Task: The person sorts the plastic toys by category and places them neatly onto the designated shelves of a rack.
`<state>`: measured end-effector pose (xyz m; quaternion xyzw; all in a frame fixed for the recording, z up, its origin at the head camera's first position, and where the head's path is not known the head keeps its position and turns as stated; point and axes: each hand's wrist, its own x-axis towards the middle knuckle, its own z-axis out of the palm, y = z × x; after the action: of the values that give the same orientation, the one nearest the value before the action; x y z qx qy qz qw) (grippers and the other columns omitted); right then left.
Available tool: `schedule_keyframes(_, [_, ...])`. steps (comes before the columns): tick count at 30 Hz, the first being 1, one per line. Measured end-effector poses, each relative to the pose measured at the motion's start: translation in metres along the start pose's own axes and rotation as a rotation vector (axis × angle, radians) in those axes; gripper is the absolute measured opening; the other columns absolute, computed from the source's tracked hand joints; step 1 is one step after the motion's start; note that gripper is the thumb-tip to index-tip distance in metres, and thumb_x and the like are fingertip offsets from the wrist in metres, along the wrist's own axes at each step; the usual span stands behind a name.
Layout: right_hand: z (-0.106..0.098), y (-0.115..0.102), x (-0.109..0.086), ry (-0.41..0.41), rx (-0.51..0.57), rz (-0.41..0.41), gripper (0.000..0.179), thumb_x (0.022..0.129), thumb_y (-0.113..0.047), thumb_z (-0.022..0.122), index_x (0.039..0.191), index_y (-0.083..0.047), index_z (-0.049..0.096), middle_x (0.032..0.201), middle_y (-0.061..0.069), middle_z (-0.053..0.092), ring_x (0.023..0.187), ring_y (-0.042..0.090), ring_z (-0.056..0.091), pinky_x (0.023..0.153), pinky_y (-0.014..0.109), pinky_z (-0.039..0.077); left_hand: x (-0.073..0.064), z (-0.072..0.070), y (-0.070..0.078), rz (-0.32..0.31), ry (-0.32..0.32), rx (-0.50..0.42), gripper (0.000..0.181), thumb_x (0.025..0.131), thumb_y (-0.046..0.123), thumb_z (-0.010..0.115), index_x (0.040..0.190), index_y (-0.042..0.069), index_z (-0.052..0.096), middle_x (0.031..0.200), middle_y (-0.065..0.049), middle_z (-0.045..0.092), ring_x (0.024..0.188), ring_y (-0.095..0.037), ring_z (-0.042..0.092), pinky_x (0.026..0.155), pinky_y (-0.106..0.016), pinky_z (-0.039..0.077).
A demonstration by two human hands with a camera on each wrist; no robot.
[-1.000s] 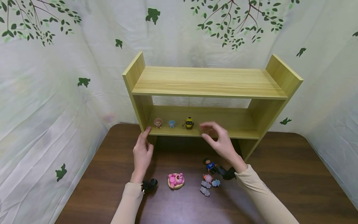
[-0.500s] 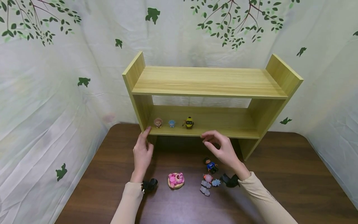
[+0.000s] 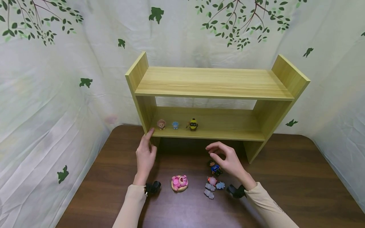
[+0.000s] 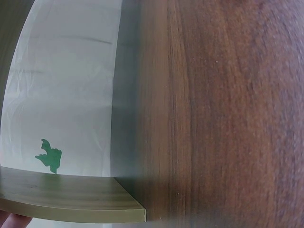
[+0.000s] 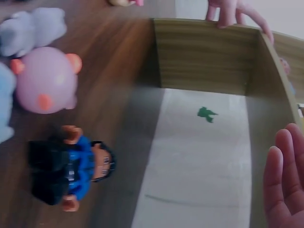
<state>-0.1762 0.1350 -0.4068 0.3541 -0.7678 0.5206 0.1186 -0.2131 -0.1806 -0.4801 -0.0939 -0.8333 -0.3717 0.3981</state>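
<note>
My left hand (image 3: 145, 158) rests at the front left edge of the wooden shelf (image 3: 211, 83), one finger stretched onto the middle board. In the right wrist view, several left fingers (image 5: 228, 13) touch the side panel's edge. My right hand (image 3: 228, 160) hovers with loosely bent fingers and nothing between them. Just below it lies a toy figure in a blue top (image 3: 215, 169), partly covered in the head view; the right wrist view shows this figure (image 5: 78, 166) fully. On the middle board stand a brown-maned figure (image 3: 161, 124), a small blue figure (image 3: 175, 125) and a yellow-capped figure (image 3: 193, 124).
A pink bear toy (image 3: 180, 183) lies on the brown table (image 3: 94, 190). Toward the right are a round pink toy (image 3: 212, 180), two grey toys (image 3: 209, 194) and a blue-grey toy (image 3: 220, 185), close together. A white leaf-print cloth (image 3: 57, 104) hangs behind the shelf.
My right hand has come down from in front of the middle board to above the blue-topped figure. The left hand keeps its place on the shelf.
</note>
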Motion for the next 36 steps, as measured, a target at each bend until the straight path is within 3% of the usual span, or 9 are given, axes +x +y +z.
schedule_keyframes(17, [-0.001, 0.030, -0.025, -0.085, -0.057, 0.063, 0.025, 0.082, 0.011, 0.063, 0.107, 0.005, 0.062, 0.102, 0.014, 0.065, 0.086, 0.026, 0.062, 0.072, 0.041, 0.052, 0.000, 0.000, 0.001, 0.008, 0.009, -0.001, 0.078, 0.074, -0.020, 0.053, 0.140, 0.022, 0.048, 0.129, -0.012, 0.056, 0.059, -0.016, 0.036, 0.052, -0.034, 0.032])
schedule_keyframes(26, [-0.003, 0.041, -0.033, -0.135, -0.070, 0.107, 0.031, 0.077, 0.015, 0.064, 0.107, 0.008, 0.061, 0.103, 0.024, 0.062, 0.089, 0.042, 0.059, 0.071, 0.052, 0.049, 0.000, 0.000, 0.000, 0.017, 0.016, 0.001, 0.078, 0.074, -0.021, 0.053, 0.140, 0.021, 0.048, 0.129, -0.012, 0.056, 0.059, -0.016, 0.035, 0.052, -0.035, 0.032])
schedule_keyframes(30, [0.000, 0.060, -0.040, -0.149, -0.080, 0.150, 0.035, 0.077, 0.015, 0.065, 0.111, 0.009, 0.060, 0.105, 0.024, 0.061, 0.092, 0.042, 0.058, 0.073, 0.053, 0.048, 0.000, 0.001, 0.000, 0.011, 0.011, 0.001, 0.078, 0.075, -0.021, 0.053, 0.141, 0.021, 0.048, 0.130, -0.012, 0.055, 0.059, -0.016, 0.035, 0.052, -0.034, 0.032])
schedule_keyframes(36, [0.003, 0.087, -0.050, -0.198, -0.126, 0.217, 0.039, 0.081, 0.006, 0.069, 0.118, -0.002, 0.060, 0.111, 0.013, 0.061, 0.098, 0.031, 0.057, 0.078, 0.044, 0.049, 0.000, 0.000, 0.001, 0.012, 0.008, 0.004, 0.077, 0.075, -0.020, 0.053, 0.141, 0.021, 0.048, 0.129, -0.013, 0.055, 0.059, -0.016, 0.034, 0.052, -0.035, 0.031])
